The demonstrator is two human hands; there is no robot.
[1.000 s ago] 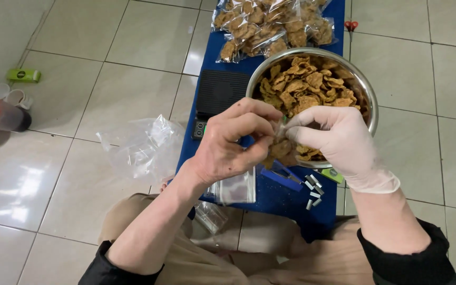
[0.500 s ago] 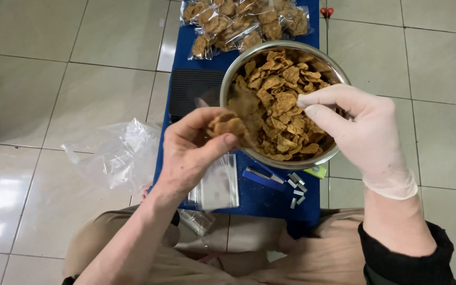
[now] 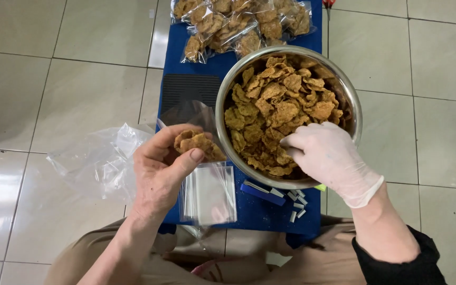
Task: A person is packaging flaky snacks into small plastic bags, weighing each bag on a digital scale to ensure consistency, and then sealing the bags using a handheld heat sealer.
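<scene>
The bare left hand (image 3: 162, 169) was curled closed around a small clear plastic bag (image 3: 196, 119) already holding a few ridged, golden-brown fried chips (image 3: 199, 143), thumb pressed against the chips from below, just left of the bowl's rim. The right hand (image 3: 328, 158), in a thin white disposable glove, lay inside the round stainless-steel bowl (image 3: 352, 105), fingers bent down into the heap of crinkled brown crackers (image 3: 281, 100); whether it had pinched any could not be told.

The chips looked brittle and irregular, so a tight squeeze would probably crush them, and the slippery film bag's mouth could fold shut and spill pieces onto the small blue table (image 3: 259, 211). The bowl sat near the table's edge, where a shove from the gloved hand might tip it.

A stack of flat transparent bags (image 3: 209, 192) lay beneath the left hand, a crumpled clear plastic sheet (image 3: 98, 158) on the glossy pale floor tiles (image 3: 54, 68), and filled, sealed chip packets (image 3: 238, 24) at the far end.
</scene>
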